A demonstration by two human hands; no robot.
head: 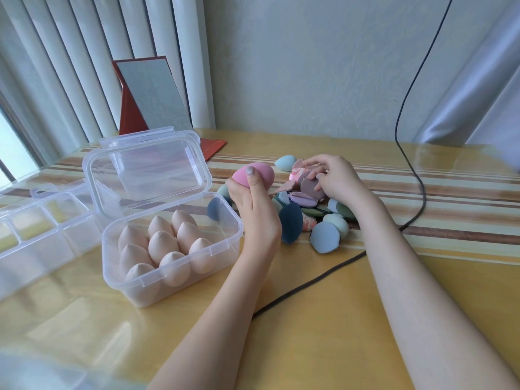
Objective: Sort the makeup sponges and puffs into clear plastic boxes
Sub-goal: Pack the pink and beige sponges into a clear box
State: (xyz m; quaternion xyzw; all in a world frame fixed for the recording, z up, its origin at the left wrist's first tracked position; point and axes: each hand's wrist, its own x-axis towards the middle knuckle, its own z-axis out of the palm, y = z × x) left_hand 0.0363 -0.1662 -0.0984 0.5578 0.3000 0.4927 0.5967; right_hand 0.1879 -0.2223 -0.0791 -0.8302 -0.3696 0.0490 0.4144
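My left hand (254, 209) grips a pink egg-shaped sponge (259, 173) just right of an open clear box (225, 250), above its right rim. That box holds several beige egg sponges (163, 244); its lid (149, 170) stands up behind. My right hand (336, 180) rests on a heap of coloured sponges and flat puffs (306, 212), its fingers curled around a mauve puff (309, 187). A dark blue puff (291, 222) and a light blue puff (325, 237) lie at the heap's front.
A clear divided organiser box (36, 235) lies at the left. A red-framed folding mirror (146, 99) stands at the back. A black cable (416, 170) runs down the wall and across the yellow striped table (323, 319), passing under my arms.
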